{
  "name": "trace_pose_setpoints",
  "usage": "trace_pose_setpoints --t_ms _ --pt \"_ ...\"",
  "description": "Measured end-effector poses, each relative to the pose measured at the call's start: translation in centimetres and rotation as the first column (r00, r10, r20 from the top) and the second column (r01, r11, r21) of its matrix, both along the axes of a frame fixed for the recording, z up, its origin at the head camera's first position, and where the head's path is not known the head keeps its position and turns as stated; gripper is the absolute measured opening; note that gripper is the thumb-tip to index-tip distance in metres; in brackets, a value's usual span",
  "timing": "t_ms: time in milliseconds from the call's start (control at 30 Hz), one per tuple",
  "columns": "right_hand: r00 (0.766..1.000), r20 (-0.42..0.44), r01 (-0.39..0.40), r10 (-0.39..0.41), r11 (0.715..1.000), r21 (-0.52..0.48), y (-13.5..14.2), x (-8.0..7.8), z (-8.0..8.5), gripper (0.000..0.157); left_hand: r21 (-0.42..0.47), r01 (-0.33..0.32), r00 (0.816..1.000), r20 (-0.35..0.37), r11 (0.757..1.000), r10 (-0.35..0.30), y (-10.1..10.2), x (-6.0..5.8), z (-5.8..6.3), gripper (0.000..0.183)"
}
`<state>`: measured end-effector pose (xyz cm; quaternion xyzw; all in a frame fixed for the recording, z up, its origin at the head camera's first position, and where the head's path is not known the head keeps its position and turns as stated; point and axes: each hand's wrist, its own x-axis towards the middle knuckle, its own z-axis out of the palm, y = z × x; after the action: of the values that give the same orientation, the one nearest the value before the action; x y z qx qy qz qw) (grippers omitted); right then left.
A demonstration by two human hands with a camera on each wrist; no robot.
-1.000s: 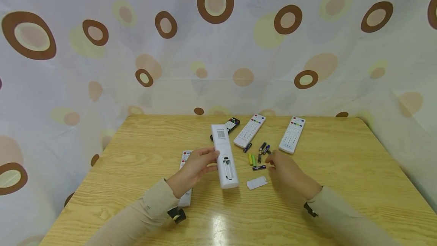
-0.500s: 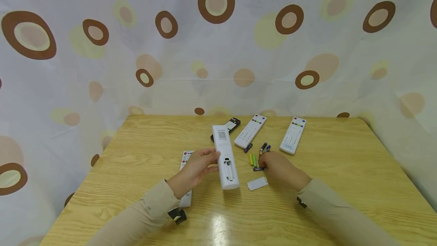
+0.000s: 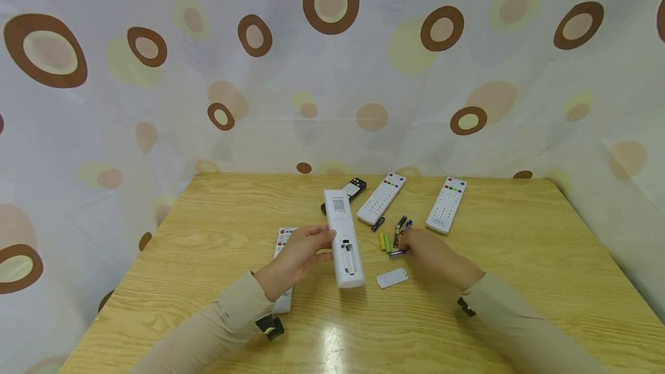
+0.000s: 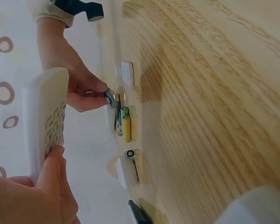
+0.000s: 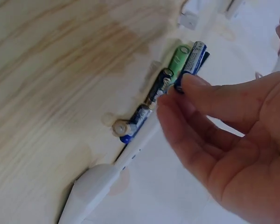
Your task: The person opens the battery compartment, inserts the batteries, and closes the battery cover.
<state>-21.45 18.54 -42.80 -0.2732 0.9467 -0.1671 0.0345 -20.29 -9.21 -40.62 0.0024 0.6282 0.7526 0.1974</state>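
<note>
In the head view my left hand [image 3: 298, 255] holds a white remote control [image 3: 339, 221] above the table by its side, back towards me. Its battery compartment [image 3: 348, 257] is uncovered and has no battery in it. My right hand [image 3: 433, 255] is at the group of batteries. Thumb and fingers pinch one blue-and-silver battery [image 5: 194, 59] by its end, as the right wrist view shows. Below it lie a green battery [image 5: 178, 59] and several dark blue ones; a yellow battery [image 4: 126, 128] sits beside the green. The white battery cover [image 3: 392, 277] lies in front of them.
Two white remotes, one centre back [image 3: 381, 198] and one to the right [image 3: 447, 205], lie face up. A black remote [image 3: 355, 188] is partly hidden behind the held one. Another white remote [image 3: 283, 303] lies under my left forearm. A patterned cloth [image 3: 332, 103] hangs behind the table.
My right hand has moved left from the far batteries to the nearest one, which it now pinches and has tilted slightly. My left hand and the remote have stayed nearly still.
</note>
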Motion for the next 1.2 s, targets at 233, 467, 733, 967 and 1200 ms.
trace_pose_setpoints --t_ms 233,467,733,967,1200 --pt "1.0 -0.014 -0.027 0.024 0.978 -0.209 1.1 0.4 0.9 0.011 0.018 0.004 1.0 0.001 1.0 -0.004 0.1 -0.2 -0.2 0.041" --pt "0.999 -0.013 -0.042 0.04 0.958 -0.284 0.9 0.5 1.0 0.008 0.026 -0.004 1.0 0.003 1.0 0.004 0.1 -0.3 -0.3 0.04" --pt "0.998 0.024 -0.036 0.053 0.885 -0.464 -0.2 0.6 1.1 0.01 0.038 0.007 1.0 0.016 0.999 -0.007 0.2 -0.2 -0.1 0.04" --pt "0.956 -0.288 -0.211 0.054 0.808 -0.55 -1.5 1.1 1.9 0.02 0.055 0.011 1.0 0.029 0.998 -0.012 0.3 -0.2 -0.1 0.038" --pt "0.928 -0.363 -0.304 0.082 0.729 -0.613 -3.4 1.6 3.1 0.029 0.065 0.042 0.999 0.012 0.997 -0.043 0.5 -0.2 -0.1 0.04"
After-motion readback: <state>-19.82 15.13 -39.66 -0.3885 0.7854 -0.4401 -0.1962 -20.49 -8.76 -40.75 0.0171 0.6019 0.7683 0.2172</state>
